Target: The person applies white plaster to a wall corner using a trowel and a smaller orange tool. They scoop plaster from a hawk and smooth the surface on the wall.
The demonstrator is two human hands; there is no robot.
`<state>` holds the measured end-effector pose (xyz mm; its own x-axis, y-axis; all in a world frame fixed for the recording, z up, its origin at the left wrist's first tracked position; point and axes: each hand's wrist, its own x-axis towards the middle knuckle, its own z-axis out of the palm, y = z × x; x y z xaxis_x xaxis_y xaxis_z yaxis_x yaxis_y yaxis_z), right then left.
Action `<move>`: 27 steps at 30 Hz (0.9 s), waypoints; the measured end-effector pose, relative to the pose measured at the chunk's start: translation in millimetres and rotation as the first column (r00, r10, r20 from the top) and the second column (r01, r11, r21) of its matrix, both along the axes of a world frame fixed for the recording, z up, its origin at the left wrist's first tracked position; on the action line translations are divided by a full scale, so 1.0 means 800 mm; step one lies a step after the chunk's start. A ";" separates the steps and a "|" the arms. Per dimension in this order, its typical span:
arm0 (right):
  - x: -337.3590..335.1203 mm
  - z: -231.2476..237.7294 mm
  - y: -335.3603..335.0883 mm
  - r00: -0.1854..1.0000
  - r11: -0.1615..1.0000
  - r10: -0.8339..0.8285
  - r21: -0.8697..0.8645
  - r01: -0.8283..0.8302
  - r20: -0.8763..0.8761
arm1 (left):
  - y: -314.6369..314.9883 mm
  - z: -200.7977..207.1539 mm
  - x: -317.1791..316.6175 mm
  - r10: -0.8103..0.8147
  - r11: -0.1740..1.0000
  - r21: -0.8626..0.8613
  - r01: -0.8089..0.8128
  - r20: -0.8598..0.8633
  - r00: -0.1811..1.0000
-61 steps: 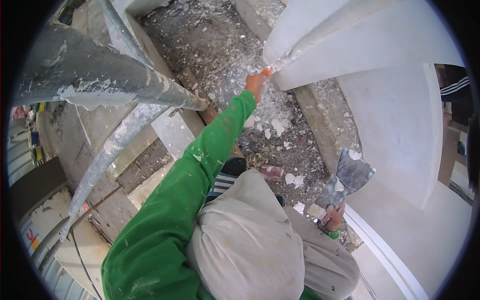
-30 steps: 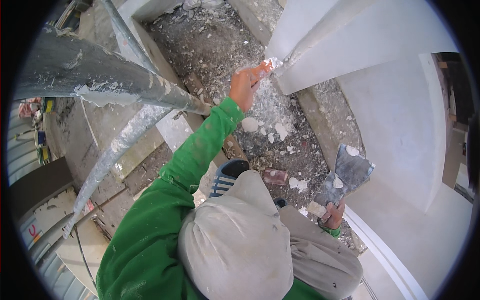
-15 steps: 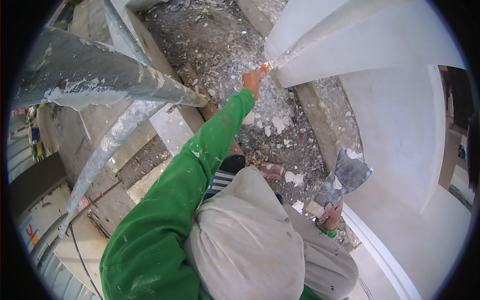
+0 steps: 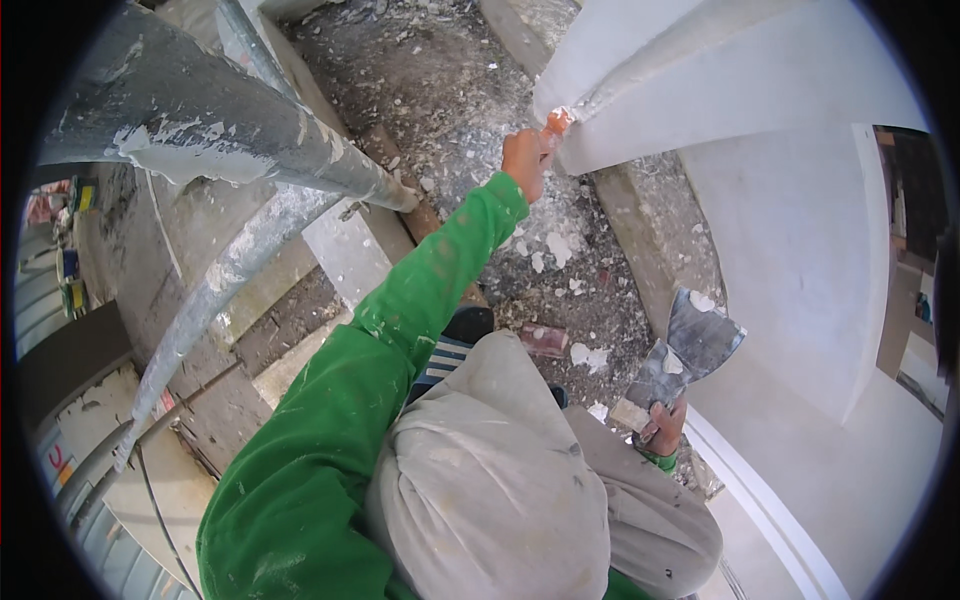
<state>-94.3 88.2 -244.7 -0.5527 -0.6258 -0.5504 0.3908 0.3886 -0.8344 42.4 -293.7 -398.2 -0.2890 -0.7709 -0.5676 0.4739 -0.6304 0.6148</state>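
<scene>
Plaster moulding (image 4: pixel 640 90) runs up and right from the left hand (image 4: pixel 524 160), whose fingers pinch a small orange tool (image 4: pixel 556 124) against its lower end; the right hand (image 4: pixel 665 425), well apart below, grips a putty knife (image 4: pixel 690 350).

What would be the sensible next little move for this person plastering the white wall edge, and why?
Probably draw the left hand a little further along the wall edge, smoothing the filler. Its small orange-handled tool sits right on a rough, chipped spot at the corner. The right hand holds a wide putty knife with blobs of plaster on it, apart from the wall, so fresh filler is ready if needed.
</scene>
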 end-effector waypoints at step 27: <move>0.006 0.033 -0.031 0.971 0.984 0.048 -0.175 -0.007 0.236 | 0.107 0.146 0.085 -0.284 0.920 -0.351 0.175 -0.288 0.915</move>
<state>-89.5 63.5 -218.7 -0.3999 -0.7357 -0.5466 0.5776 0.2607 -0.7736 110.6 -208.3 -281.0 -0.6060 -0.7809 -0.1518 0.5476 -0.5479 0.6324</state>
